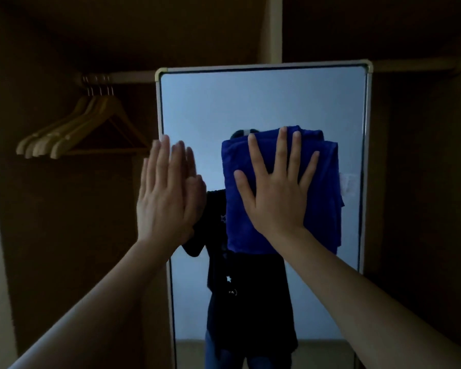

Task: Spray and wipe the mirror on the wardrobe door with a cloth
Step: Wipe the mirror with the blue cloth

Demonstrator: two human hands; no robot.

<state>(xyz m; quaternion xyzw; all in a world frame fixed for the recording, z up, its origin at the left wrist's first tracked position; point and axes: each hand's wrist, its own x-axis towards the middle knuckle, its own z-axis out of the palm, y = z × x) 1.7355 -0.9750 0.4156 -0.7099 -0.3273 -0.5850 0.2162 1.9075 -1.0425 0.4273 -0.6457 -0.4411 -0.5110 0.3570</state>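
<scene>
A tall mirror (264,102) with a pale frame stands upright in front of me, inside a dark wardrobe. My right hand (274,187) lies flat with fingers spread on a folded blue cloth (322,198), pressing it against the glass at the mirror's middle. My left hand (163,193) is flat and open against the mirror's left edge, fingers together and pointing up, holding nothing. The glass reflects a person in a dark shirt, mostly covered by the cloth. No spray bottle is in view.
Several wooden hangers (85,126) hang from a rail (117,77) at the upper left. Dark wardrobe panels surround the mirror on both sides. A vertical divider (274,27) rises behind the mirror's top.
</scene>
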